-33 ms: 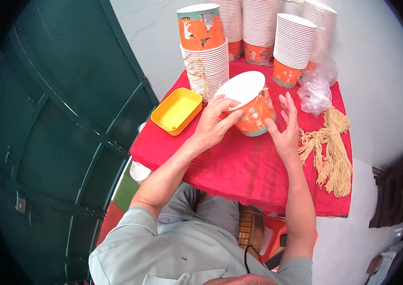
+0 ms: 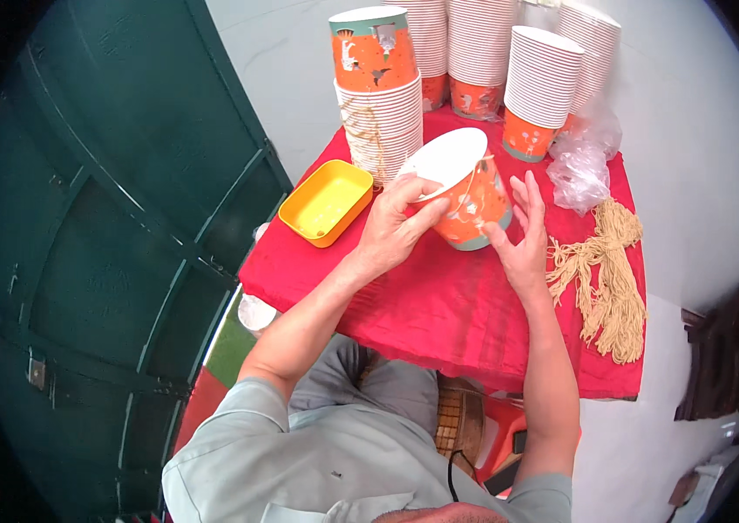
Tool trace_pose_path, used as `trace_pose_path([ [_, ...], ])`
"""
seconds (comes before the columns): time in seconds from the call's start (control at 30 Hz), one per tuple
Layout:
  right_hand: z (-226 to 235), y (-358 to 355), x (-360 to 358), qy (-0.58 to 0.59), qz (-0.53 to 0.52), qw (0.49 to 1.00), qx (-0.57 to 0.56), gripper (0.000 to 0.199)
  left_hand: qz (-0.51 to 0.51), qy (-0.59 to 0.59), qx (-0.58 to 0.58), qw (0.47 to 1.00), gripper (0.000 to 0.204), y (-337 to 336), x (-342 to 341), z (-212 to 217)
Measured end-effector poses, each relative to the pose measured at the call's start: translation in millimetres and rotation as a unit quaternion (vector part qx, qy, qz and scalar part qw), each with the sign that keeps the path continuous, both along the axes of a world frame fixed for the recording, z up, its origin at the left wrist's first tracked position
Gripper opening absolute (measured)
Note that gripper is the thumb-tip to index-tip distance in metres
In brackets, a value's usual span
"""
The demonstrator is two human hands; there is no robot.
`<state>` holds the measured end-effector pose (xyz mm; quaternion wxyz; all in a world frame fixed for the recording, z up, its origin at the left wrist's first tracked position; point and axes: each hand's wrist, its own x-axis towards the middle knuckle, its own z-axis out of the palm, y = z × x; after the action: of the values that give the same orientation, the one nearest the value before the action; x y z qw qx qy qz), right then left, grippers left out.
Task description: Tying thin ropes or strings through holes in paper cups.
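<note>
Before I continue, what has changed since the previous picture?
The orange-patterned, white-rimmed paper cup shifted slightly right at its base, toward the right hand. Nothing was visibly grasped or released. The left hand still holds it; the yellow rectangular box and tan string bundle stayed put.

- Bucket (image 2: 478, 205): paper, smooth, printed outside, plain white inside.
- Stacked tubs (image 2: 383, 131): same paper look, smooth rims.
- Tray (image 2: 326, 199): yellow plastic, smooth, slight sheen.
- Tablecloth (image 2: 439, 305): red cloth, creased, soft sheen from where I'm standing.
- Yarn (image 2: 616, 292): fibrous, matt, rough.
- Bag (image 2: 580, 174): clear plastic film, crinkled, glossy.
- Door (image 2: 82, 227): looks like painted metal, scuffed.
- Shirt (image 2: 326, 462): matt cloth.
</note>
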<state>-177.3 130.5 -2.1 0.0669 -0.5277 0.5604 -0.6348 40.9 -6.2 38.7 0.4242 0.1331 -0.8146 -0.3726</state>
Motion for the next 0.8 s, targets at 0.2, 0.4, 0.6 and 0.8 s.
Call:
trace_pose_path([
  [0.2, -4.9, 0.0, 11.6, 0.049, 0.027, 0.998, -0.02, 0.147, -0.085, 0.134, 0.186, 0.97, 0.017, 7.0, 2.9, 15.2],
  [0.4, 7.7, 5.8, 23.6, 0.163, 0.004, 0.985, -0.049, 0.157, -0.122, 0.191, 0.31, 0.923, 0.022, -8.5, 15.2, 24.2],
  [0.6, 28.7, 4.7, 31.2, 0.341, -0.074, 0.933, -0.09, 0.151, -0.169, 0.185, 0.411, 0.877, 0.028, -27.9, 25.7, 30.5],
  [0.8, 77.1, -9.2, 39.5, 0.174, -0.01, 0.981, -0.086, 0.15, -0.153, 0.218, 0.375, 0.888, 0.052, -41.5, 24.6, 61.9],
])
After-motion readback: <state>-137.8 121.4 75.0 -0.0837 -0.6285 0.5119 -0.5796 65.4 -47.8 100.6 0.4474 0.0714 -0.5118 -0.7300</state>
